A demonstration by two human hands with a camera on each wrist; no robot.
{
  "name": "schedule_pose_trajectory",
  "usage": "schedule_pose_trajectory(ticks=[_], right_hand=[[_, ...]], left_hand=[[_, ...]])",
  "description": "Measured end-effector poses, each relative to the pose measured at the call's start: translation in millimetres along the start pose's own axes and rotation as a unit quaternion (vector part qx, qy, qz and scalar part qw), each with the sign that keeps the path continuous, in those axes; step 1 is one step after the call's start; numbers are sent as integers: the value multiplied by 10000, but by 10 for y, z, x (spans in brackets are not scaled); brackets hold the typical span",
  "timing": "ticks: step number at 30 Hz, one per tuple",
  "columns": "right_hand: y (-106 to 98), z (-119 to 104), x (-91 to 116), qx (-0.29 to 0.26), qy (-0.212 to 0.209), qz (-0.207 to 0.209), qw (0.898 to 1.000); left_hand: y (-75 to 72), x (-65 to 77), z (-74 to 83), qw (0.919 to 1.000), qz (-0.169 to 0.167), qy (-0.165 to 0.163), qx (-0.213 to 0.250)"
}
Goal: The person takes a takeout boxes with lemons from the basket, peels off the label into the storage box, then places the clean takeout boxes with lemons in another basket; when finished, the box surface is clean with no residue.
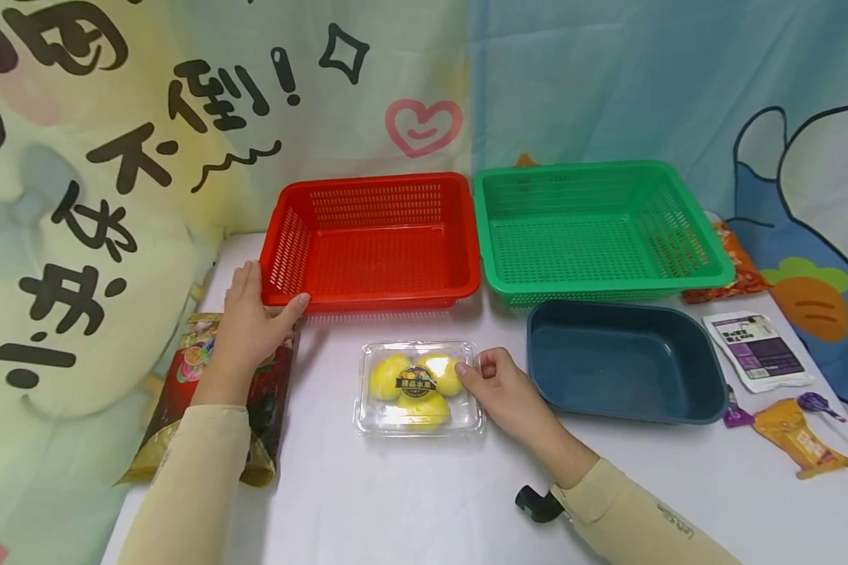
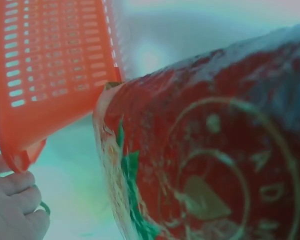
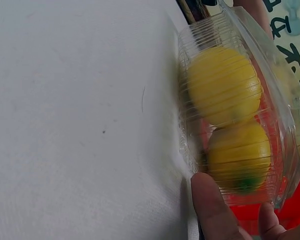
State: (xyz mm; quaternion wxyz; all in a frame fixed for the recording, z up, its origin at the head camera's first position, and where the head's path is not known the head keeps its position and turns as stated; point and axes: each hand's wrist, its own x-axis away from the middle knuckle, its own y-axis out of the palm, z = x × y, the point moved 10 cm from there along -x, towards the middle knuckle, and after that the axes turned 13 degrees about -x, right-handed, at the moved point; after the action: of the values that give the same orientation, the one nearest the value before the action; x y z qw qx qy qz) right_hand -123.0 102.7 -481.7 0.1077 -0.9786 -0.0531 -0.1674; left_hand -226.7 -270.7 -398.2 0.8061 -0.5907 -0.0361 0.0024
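Observation:
At the front left corner of the red basket [image 1: 378, 302], my left hand [image 1: 250, 318] rests with its fingers along the side and its thumb on the front rim. Below that wrist lies a red and gold printed bag [image 1: 184, 384]; its shiny wrapping [image 2: 215, 150] fills much of the left wrist view. My right hand [image 1: 505, 396] pinches the right edge of a clear plastic fruit box [image 1: 374, 428]. Three round yellow fruits [image 1: 427, 410] sit inside, under a dark label. In the right wrist view, thumb and fingers are at the end of the box.
Right of the red basket stands a green basket [image 1: 608, 284], with a dark blue tub [image 1: 622, 408] in front of it. An orange packet [image 1: 735, 267], a white and purple pouch [image 1: 756, 353], a yellow wrapped snack [image 1: 798, 435] and a lollipop [image 1: 816, 404] lie at the right.

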Motion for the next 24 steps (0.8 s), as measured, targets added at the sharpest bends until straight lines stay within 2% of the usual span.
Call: schedule_pose_trajectory(ticks=[5, 9, 12, 18, 24], right_hand=[[8, -10, 8, 15, -18, -7, 10000], [16, -19, 5, 8, -54, -26, 10000], [25, -23, -4, -6, -102, -41, 9999], [27, -29, -10, 38, -161, -56, 9998], [37, -29, -20, 29, -190, -115, 9997]], left_hand=[[-104, 81, 53, 9988, 389, 160, 269], [-226, 208, 200, 9936, 842, 544, 521], [-260, 345, 331, 9892, 1017, 829, 653], [-132, 658, 536, 9879, 758, 1183, 655], [184, 1010, 737, 9843, 313, 1633, 589]])
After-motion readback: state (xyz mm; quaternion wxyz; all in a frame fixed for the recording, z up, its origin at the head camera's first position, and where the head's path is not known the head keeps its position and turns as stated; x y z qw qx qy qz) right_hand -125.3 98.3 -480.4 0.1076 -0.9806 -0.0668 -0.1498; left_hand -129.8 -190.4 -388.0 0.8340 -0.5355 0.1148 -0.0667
